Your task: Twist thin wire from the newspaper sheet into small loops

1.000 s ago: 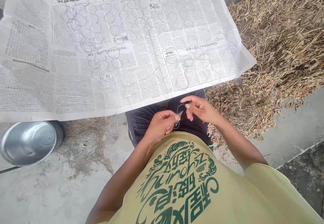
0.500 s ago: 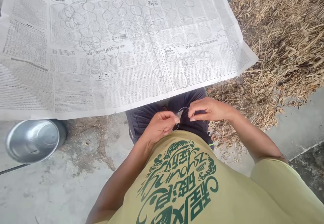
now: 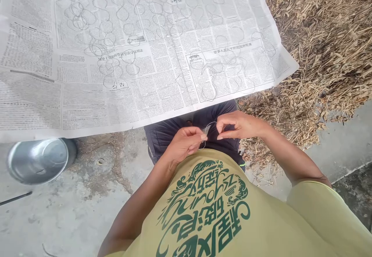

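My left hand (image 3: 184,144) is closed in a pinch on a small pale piece with a thin thread (image 3: 209,125) looped from it. My right hand (image 3: 235,125) pinches the other end of that thread, fingers curled, just right of the left hand. Both hands are held over my lap above dark trousers (image 3: 162,137). In front of me lies a large spread newspaper (image 3: 87,94) with many loops of thin thread (image 3: 116,63) laid across it.
A metal bowl (image 3: 37,160) sits on the concrete floor at the left, partly under the newspaper's edge. A heap of dry straw (image 3: 319,47) fills the right side. A thin dark rod (image 3: 14,198) lies at the far left.
My right hand went from spread fingers to a curled pinch on the thread and shifted slightly right. The left hand stayed in place. The view drifted a little.
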Motion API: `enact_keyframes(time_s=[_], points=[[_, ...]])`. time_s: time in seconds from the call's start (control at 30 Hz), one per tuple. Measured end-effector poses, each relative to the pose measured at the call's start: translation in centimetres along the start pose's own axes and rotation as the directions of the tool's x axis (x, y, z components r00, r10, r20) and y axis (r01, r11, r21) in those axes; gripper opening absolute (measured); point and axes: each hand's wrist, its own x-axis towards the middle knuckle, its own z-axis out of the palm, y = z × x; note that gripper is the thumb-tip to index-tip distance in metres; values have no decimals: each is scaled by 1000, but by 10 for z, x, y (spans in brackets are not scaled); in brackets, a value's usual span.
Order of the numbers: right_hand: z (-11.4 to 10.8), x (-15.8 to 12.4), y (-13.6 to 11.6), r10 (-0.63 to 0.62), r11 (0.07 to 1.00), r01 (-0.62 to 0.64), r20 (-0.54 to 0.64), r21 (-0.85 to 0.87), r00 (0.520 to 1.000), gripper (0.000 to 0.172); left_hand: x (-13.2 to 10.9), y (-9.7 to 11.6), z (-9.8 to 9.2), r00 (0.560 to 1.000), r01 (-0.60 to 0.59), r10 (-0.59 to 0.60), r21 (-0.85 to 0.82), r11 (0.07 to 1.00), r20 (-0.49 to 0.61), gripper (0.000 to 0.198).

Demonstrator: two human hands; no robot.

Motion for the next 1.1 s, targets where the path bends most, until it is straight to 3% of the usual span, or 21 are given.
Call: enact_keyframes(time_s=[0.27,0.53,0.73,0.87,1.1], points=[[16,-1,9,-3,999,-5,-150,-53,989,26,5,-5,3,997,-70,68,-48,996,-32,32],[7,-9,8,-46,998,47,-47,39,998,19,3,-4,-1,997,-77,75,-62,995,-34,32],[3,-5,7,-157,988,157,-78,4,985,10,2,-4,-3,999,-32,32,-29,999,1,32],[4,-4,6,-140,990,141,-31,19,990,10,2,-4,-4,999,-39,38,-48,998,-14,31],[13,-3,11,-125,990,118,-102,-73,987,14,2,-6,-2,998,-59,58,-45,997,-20,31]])
